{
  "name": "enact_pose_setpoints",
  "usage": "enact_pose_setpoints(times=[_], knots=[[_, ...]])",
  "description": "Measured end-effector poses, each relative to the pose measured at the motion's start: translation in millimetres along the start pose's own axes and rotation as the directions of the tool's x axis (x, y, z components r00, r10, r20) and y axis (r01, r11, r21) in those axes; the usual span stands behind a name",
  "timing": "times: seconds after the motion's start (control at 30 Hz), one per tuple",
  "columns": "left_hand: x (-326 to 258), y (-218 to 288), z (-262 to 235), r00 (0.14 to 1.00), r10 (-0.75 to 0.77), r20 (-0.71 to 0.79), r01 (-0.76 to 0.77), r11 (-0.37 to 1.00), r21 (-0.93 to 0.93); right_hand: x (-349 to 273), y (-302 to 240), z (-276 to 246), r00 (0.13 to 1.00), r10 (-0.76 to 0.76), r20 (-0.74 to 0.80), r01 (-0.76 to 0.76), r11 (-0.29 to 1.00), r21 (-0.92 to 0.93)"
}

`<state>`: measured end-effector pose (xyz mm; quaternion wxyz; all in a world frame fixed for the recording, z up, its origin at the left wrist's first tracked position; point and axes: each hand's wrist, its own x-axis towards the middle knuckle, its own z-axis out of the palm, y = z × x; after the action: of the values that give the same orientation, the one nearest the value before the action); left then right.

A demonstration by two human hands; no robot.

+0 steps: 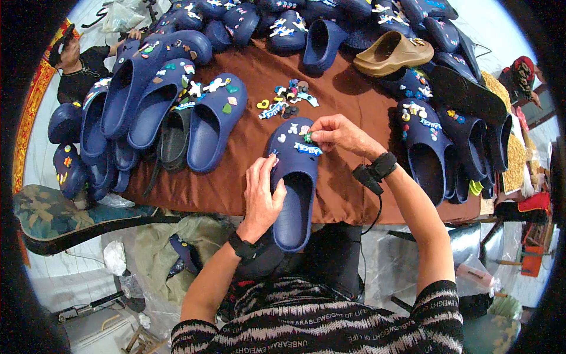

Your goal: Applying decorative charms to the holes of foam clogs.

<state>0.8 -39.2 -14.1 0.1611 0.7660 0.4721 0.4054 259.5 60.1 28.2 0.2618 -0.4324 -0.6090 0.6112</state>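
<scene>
A navy blue clog (pixel 296 203) lies in front of me at the table's near edge, its toe pointing away and its heel overhanging the edge. Several shoe charms, among them a white heart and a lettered tag, sit on its upper. My left hand (pixel 263 192) grips the clog's left side, thumb by the opening and fingers along the upper. At the upper's right side, my right hand (pixel 337 134) pinches a small green charm (pixel 307 137) against the surface. Beyond the toe lies a loose pile of colourful charms (pixel 288 99) on the brown cloth (pixel 348 171).
Decorated navy clogs (pixel 215 121) crowd the left, back and right (pixel 425 156) of the table. A tan clog (pixel 394 54) stands at the back right. At the far left is another person (pixel 82 74). A patterned padded seat (pixel 71 215) adjoins the table's left corner.
</scene>
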Motion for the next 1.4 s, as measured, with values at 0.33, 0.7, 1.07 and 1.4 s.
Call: enact_pose_setpoints(times=[0.33,0.7,1.07,1.4], knots=[[0.6,1.7,1.5,0.999,-0.029,0.019,0.030,0.999,-0.030,22.8,-31.5,-12.7,0.944,0.321,0.073,-0.279,0.898,-0.340],[1.7,-0.4,3.4,0.999,-0.033,0.014,0.034,0.998,-0.049,51.3,-54.8,8.0,0.916,0.400,0.023,-0.202,0.511,-0.835],[0.1,-3.0,2.1,0.997,-0.065,0.040,0.068,0.993,-0.093,46.0,-69.5,15.8,0.930,0.363,-0.058,-0.226,0.441,-0.869],[1.5,-0.7,-1.7,0.997,-0.069,0.021,0.070,0.992,-0.106,38.3,-45.4,-11.3,0.895,0.446,-0.016,-0.340,0.659,-0.671]])
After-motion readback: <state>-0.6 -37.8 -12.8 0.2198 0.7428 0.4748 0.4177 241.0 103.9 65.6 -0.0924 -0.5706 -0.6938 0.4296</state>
